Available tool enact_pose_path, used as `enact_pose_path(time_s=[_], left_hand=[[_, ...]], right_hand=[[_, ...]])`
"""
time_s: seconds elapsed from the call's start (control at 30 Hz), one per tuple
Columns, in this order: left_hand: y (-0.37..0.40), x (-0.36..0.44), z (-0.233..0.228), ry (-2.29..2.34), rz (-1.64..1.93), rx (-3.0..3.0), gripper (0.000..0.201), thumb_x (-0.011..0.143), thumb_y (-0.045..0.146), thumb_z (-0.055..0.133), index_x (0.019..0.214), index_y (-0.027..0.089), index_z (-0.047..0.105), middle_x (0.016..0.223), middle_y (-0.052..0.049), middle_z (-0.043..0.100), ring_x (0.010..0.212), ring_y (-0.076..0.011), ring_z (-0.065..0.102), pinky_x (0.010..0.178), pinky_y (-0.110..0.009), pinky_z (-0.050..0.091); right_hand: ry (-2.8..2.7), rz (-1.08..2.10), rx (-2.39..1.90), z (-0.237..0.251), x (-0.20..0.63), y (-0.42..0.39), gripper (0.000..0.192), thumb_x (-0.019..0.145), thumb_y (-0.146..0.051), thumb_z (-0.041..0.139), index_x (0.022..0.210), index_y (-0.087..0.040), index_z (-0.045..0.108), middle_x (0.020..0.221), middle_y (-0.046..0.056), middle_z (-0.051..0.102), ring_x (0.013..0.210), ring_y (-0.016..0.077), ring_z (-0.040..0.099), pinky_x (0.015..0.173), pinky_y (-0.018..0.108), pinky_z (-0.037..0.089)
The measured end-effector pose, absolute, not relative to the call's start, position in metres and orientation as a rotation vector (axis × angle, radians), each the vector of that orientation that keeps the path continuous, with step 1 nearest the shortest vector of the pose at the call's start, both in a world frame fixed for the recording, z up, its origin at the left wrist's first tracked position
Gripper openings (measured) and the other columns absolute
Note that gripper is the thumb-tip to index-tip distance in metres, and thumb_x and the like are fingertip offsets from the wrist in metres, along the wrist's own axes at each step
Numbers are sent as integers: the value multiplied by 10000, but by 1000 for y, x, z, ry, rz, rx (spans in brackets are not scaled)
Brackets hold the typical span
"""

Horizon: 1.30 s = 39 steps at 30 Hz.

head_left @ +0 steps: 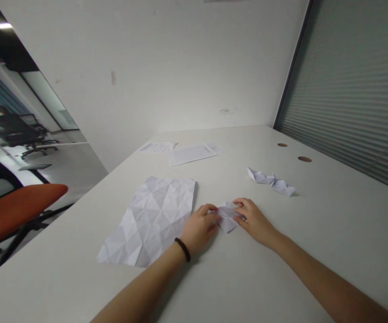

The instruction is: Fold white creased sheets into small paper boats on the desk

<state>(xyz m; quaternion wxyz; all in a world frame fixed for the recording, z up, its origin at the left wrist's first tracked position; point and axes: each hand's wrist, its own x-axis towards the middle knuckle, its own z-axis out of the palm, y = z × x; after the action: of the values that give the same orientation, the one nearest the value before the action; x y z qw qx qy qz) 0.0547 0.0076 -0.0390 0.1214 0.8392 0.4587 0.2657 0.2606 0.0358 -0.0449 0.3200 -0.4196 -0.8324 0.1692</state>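
Observation:
A small folded piece of white paper [227, 218] lies on the white table between my two hands. My left hand [202, 225] has its fingers closed on the paper's left side, and a dark band circles that wrist. On the opposite side, my right hand [251, 220] grips the right edge with thumb and fingers. Parts of the paper are hidden under my fingertips. Left of my left hand lies a large white sheet [158, 215] covered in triangular creases. Beyond my right hand sit folded paper shapes [271, 180], apparently boat-like, touching one another.
Printed sheets [194, 154] lie toward the back of the table [247, 278], with another printed page [156, 147] to their left. Two round holes [304, 159] pierce the tabletop at right. An orange chair [22, 206] stands beyond the left edge; a person sits farther back.

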Motion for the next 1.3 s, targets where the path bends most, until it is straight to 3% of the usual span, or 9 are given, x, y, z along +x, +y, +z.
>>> enact_pose_path(time_s=[0.07,0.2,0.4,0.53,0.63,0.77,0.97,1.17,1.3], left_hand=[[6,56,-38,1332,715,2465,321,737,79,529,1016,233,573,1123,-36,504,1000,-175,509,903,-327,423],[4,59,-32,1368,719,2448,518,749,173,571,1232,211,389,1067,-53,520,1000,-189,502,887,-348,426],[-2,66,-28,1408,500,2671,247,767,310,586,999,224,591,990,-55,532,898,-203,513,820,-350,427],[-7,76,-26,1468,459,2723,297,753,381,577,964,173,575,969,-75,541,910,-231,498,806,-368,425],[-7,79,-26,1509,492,2714,345,748,448,567,944,164,556,944,-76,546,905,-240,494,785,-366,427],[-1,77,-27,1658,541,2631,179,794,325,548,888,172,548,889,-53,570,843,-213,518,713,-327,439],[2,76,-22,1721,582,2600,25,806,196,533,820,182,517,837,-19,573,745,-170,560,606,-257,431],[-1,77,-20,1734,699,2522,5,836,183,472,837,181,477,794,-7,549,681,-146,567,581,-232,431],[-2,71,-16,1735,760,2468,182,839,142,437,1006,201,478,896,-16,566,702,-137,578,609,-231,446]], right_hand=[[-2249,343,-1098,-44,261,36,202,758,-104,539,870,-197,679,1048,95,537,940,212,491,865,411,423],[-2400,341,-1040,-40,261,31,355,761,-33,477,984,-237,663,1045,82,558,960,198,495,865,389,429],[-2479,246,-1105,-45,261,19,434,799,-84,453,1186,-261,538,1247,121,483,1156,265,398,907,480,380],[-2381,341,-1129,-50,255,19,396,778,-84,461,1130,-214,584,1256,122,459,1173,258,390,964,477,340],[-2199,507,-1125,-52,248,24,402,714,-55,487,1070,-190,614,1184,107,478,1106,228,453,953,418,383],[-1928,671,-1130,-48,238,26,433,653,-56,532,1062,-185,596,1093,97,486,993,210,513,798,346,487],[-1786,553,-1015,-37,228,15,424,642,-36,495,1026,-199,577,1017,78,527,924,198,526,757,322,485],[-1759,497,-1041,-38,231,17,345,714,-80,474,1036,-196,523,865,39,595,715,153,558,615,272,473],[-1816,371,-1042,-37,237,22,305,694,-47,468,951,-192,545,819,30,591,696,152,545,615,268,456]])
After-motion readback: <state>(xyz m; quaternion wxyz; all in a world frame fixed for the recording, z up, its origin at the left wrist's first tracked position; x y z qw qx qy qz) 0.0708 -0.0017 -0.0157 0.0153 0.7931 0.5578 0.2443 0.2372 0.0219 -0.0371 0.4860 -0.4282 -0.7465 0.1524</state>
